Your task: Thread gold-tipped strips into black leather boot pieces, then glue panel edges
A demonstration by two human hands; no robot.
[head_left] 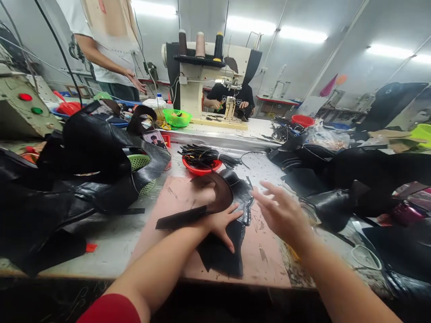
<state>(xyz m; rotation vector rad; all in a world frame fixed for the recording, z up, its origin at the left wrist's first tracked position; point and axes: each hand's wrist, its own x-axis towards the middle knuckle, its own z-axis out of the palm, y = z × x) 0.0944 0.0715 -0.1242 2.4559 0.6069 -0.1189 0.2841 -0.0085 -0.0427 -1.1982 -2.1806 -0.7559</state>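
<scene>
A black leather piece (220, 255) with a curled upper part lies on the pink board (266, 264) in front of me. My left hand (224, 224) rests on it with fingers spread, pressing it down. Along the right edge of the leather runs a shiny, glue-like line. My right hand (279, 208) is raised just right of the piece, fingers apart and a little blurred, with nothing seen in it. A dark strip (182, 217) reaches out to the left under my left forearm.
Behind the board stands a red bowl (202, 169) of black strips. Black leather pieces are heaped at left (97, 143) and right (370, 179). A sewing machine (191, 85) stands beyond, with a person seated behind it and another standing at left.
</scene>
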